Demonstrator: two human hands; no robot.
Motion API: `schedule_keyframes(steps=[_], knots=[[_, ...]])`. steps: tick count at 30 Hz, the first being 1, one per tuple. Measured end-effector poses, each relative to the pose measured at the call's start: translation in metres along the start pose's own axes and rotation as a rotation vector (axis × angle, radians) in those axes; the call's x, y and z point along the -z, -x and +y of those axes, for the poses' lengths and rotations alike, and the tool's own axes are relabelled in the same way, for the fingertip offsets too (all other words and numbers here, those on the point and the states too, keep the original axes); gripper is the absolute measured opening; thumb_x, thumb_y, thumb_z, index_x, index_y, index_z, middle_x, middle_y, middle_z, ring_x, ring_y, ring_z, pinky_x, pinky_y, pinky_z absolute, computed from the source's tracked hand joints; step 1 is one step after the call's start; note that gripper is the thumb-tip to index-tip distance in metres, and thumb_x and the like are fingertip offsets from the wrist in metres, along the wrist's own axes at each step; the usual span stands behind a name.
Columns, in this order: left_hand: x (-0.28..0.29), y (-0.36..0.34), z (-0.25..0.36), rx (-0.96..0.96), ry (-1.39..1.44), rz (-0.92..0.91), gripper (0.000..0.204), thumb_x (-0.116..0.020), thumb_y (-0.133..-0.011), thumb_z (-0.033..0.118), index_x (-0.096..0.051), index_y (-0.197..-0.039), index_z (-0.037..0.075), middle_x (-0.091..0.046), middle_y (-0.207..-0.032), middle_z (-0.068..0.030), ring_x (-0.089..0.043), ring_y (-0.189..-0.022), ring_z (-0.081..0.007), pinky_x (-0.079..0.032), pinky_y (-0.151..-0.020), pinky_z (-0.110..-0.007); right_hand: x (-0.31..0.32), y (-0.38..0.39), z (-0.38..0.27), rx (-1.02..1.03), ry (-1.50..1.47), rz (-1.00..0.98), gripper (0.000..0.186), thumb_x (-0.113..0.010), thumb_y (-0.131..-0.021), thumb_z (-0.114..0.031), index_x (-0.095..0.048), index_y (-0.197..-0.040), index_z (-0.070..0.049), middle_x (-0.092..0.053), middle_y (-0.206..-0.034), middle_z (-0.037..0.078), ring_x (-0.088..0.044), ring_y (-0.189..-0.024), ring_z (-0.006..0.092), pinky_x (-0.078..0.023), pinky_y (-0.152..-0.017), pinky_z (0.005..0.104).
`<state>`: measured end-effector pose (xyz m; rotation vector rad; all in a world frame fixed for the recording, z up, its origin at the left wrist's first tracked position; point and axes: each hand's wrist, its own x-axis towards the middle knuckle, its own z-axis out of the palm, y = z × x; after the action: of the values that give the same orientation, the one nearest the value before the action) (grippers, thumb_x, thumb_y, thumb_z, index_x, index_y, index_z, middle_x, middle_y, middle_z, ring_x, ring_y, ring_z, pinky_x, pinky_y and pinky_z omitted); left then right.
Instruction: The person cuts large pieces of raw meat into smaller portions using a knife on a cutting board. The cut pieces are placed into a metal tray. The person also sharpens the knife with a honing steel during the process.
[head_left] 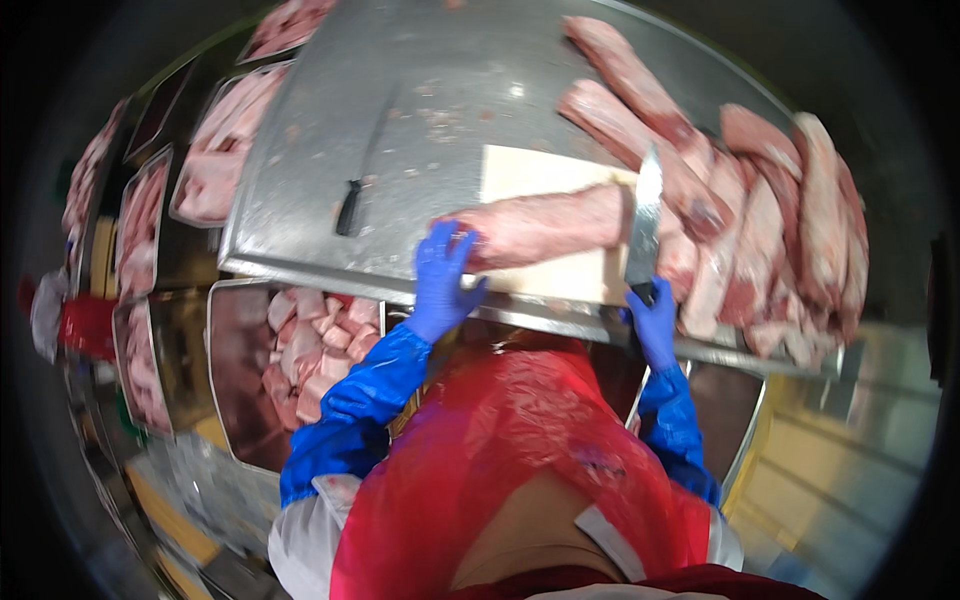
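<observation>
A long pale pink slab of meat (550, 228) lies lengthwise across a white cutting board (515, 165) on the metal table. My left hand (443, 280), in a blue glove, rests against the meat's left end with the fingers spread apart. My right hand (655, 325), also gloved in blue, is wrapped round the handle of a wide-bladed knife (645, 220). Its blade points away from me, upright in the picture, beside the meat's right end. Whether the edge touches the meat I cannot tell.
Several long meat pieces (740, 260) are heaped on the table's right. A second knife with a black handle (348, 207) lies on the metal table (290, 200), left of the board. A metal bin of cut chunks (240, 370) stands below the front edge. More meat-filled trays (215, 190) are at the left.
</observation>
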<state>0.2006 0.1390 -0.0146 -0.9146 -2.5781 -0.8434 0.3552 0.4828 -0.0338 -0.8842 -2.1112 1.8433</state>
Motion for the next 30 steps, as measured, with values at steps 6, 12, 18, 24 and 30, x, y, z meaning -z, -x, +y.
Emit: schedule_keyframes(steps=[6,12,18,24,30], knots=[[0.001,0.005,0.018,0.110,-0.005,0.027,0.073,-0.079,-0.071,0.025,-0.050,-0.137,0.010,-0.040,-0.143,-0.0243,-0.041,-0.131,-0.0430,-0.034,-0.107,-0.051,0.007,-0.010,-0.016,0.031,0.138,0.106,0.024,-0.063,-0.093,-0.020,-0.051,-0.106,-0.005,-0.056,-0.074,0.010,-0.057,-0.057,0.0206,-0.045,-0.049,0.0367],[-0.002,-0.016,0.043,0.071,-0.084,0.036,0.066,-0.079,-0.071,0.023,-0.054,-0.132,0.011,-0.044,-0.138,-0.0225,-0.041,-0.130,-0.0423,-0.034,-0.107,-0.051,0.000,0.012,-0.025,0.332,0.543,0.008,0.022,-0.054,-0.094,-0.022,-0.051,-0.106,-0.005,-0.061,-0.084,0.023,-0.060,-0.072,0.0466,-0.047,-0.063,0.0528],[-0.012,-0.021,0.071,0.035,-0.016,-0.048,0.060,-0.078,-0.072,0.023,-0.057,-0.127,0.012,-0.050,-0.131,-0.0193,-0.043,-0.127,-0.0417,-0.035,-0.104,-0.051,-0.026,0.005,-0.038,0.358,0.593,-0.044,0.020,-0.053,-0.094,-0.018,-0.049,-0.110,-0.006,-0.059,-0.088,0.023,-0.062,-0.071,0.0438,-0.050,-0.061,0.0522],[-0.030,-0.013,0.112,-0.109,0.163,-0.392,0.051,-0.079,-0.073,0.025,-0.062,-0.119,0.011,-0.054,-0.126,-0.0165,-0.046,-0.126,-0.0363,-0.035,-0.108,-0.048,-0.038,-0.018,-0.011,0.373,0.701,0.044,0.023,-0.052,-0.095,-0.020,-0.050,-0.111,-0.005,-0.062,-0.085,0.023,-0.063,-0.071,0.0437,-0.049,-0.062,0.0521],[-0.022,-0.102,0.009,0.138,0.056,-0.127,0.055,-0.075,-0.076,0.032,-0.062,-0.119,0.002,-0.063,-0.119,-0.0193,-0.059,-0.113,-0.0375,-0.047,-0.096,-0.041,-0.020,-0.022,-0.017,0.153,0.259,0.102,0.025,-0.052,-0.098,-0.025,-0.051,-0.106,-0.001,-0.065,-0.083,0.023,-0.063,-0.074,0.0435,-0.048,-0.064,0.0488]])
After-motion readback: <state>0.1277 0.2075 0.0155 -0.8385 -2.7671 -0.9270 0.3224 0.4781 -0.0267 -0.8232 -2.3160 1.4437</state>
